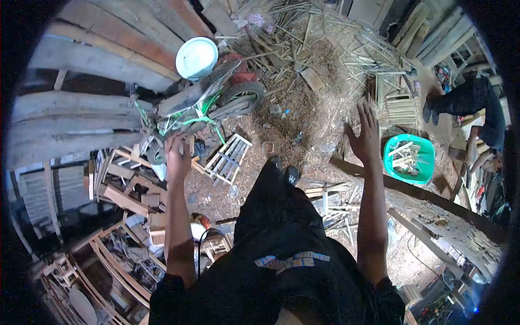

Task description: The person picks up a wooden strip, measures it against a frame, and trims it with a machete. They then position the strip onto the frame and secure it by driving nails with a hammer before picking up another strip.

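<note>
My left hand (177, 151) is held out in the air with its fingers apart and nothing in it. Below and beyond it stands a green and black motorbike (197, 105), and a small slatted wooden frame (230, 157) lies to its right on the ground. My right hand (364, 132) is also raised, thumb spread from the fingers, holding nothing. Nearest to it are a long dark wooden beam (346, 166) and a green tub (428, 157) filled with wood offcuts (407, 158). Neither hand appears to touch anything.
A white bucket (196, 58) stands by the motorbike. Scrap sticks (309, 32) litter the dirt floor ahead. Wooden furniture parts (130, 195) are piled at left. A workbench (449, 225) runs along the right. Another person (490, 124) in dark clothes bends at far right.
</note>
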Available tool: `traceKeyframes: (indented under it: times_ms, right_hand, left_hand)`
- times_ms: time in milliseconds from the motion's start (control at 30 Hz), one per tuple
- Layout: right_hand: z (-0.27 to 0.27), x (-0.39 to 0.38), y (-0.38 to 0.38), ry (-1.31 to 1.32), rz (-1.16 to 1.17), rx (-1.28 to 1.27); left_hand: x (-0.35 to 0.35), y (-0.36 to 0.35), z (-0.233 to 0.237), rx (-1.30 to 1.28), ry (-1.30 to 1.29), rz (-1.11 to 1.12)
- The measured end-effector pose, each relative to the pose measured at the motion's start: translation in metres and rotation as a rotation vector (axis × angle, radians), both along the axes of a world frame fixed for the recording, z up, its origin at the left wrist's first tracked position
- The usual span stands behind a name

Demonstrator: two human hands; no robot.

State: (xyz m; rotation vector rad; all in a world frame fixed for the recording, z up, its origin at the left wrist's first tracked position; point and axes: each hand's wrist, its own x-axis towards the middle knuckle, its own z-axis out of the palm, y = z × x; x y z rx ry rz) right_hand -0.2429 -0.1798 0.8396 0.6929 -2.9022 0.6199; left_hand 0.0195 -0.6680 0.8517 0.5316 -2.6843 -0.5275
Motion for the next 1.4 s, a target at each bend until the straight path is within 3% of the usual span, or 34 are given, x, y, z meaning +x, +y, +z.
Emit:
traceKeyframes:
  times_ms: [67,167,367,533,767,867,1100,1300,1400]
  right_hand:
    - [0.005,-0.015,-0.003,0.063,-0.013,-0.040]
    - [0.022,-0.037,-0.008,0.114,-0.022,-0.062]
    - [0.048,-0.095,-0.027,0.068,-0.114,-0.041]
    - [0.032,-0.155,-0.024,0.136,-0.098,-0.072]
    - [-0.011,-0.289,-0.007,0.097,-0.120,-0.070]
    - [-0.035,-0.366,0.001,0.068,-0.124,-0.080]
    - [-0.027,-0.515,0.005,0.023,-0.077,-0.090]
    - [-0.002,-0.604,-0.008,0.018,-0.065,-0.112]
    - [0.001,-0.642,-0.016,0.024,-0.070,-0.104]
  left_hand:
    - [-0.031,-0.026,-0.016,-0.027,0.042,-0.014]
    - [-0.069,-0.034,-0.006,0.091,-0.001,0.013]
    - [-0.136,-0.060,0.002,0.063,0.018,-0.064]
    - [-0.204,-0.064,-0.002,0.068,-0.044,-0.051]
    - [-0.345,-0.067,-0.030,0.081,0.037,-0.085]
    - [-0.408,-0.060,-0.031,-0.062,0.017,-0.049]
    - [-0.541,-0.042,-0.013,0.006,-0.008,-0.011]
    - [-0.638,-0.035,0.004,-0.053,-0.061,-0.014]
    - [-0.687,-0.041,0.002,0.046,-0.120,-0.026]
